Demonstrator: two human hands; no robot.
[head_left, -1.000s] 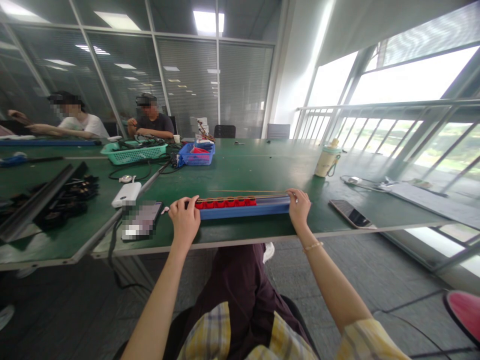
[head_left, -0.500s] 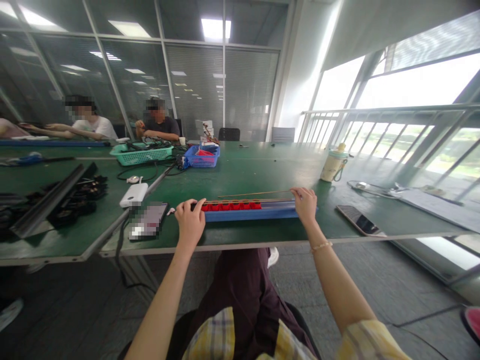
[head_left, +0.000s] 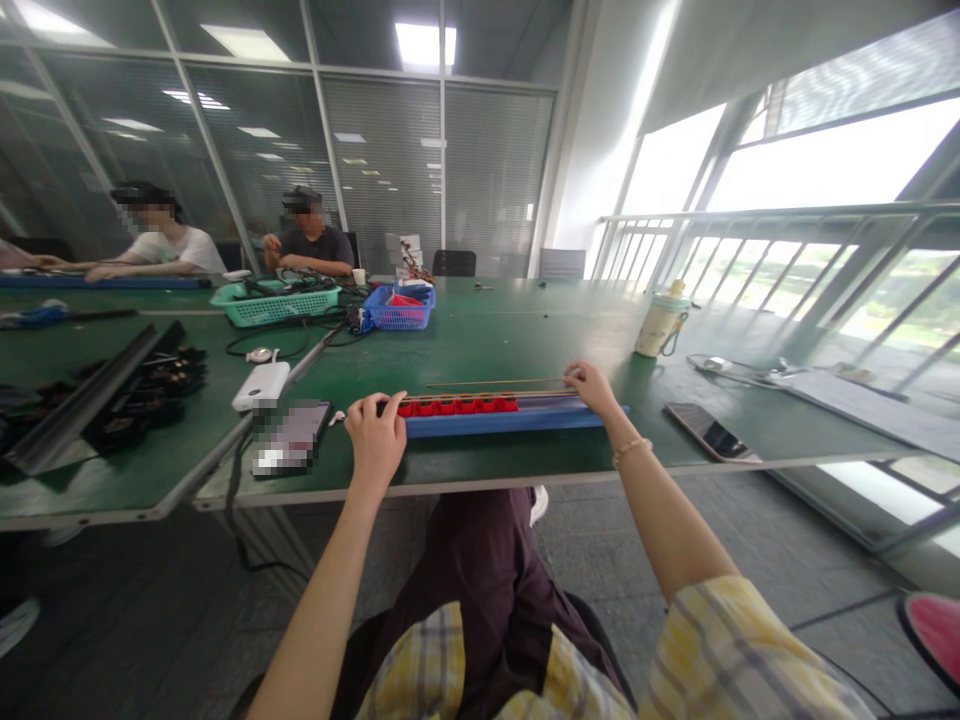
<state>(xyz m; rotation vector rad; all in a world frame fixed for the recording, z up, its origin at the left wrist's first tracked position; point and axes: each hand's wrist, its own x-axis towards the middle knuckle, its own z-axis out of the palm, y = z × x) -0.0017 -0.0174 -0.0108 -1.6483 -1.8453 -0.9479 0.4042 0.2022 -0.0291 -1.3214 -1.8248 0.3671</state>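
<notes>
Head view, centre: one long blue channel (head_left: 502,424), lying lengthwise near the front edge of a green tabletop (head_left: 525,345), with a row of red compartments (head_left: 457,407) in its left part; left hand (head_left: 376,437), fingers curled over and gripping the channel's left end; right hand (head_left: 589,383), thumb and forefinger pinching the right end of a thin tan strand (head_left: 495,383), cord or stick hard to tell, just beyond the channel's far side. Flanking items: pixelated smartphone (head_left: 296,435) at left, dark-screened smartphone (head_left: 709,432) and cream tumbler (head_left: 658,328) at right.
</notes>
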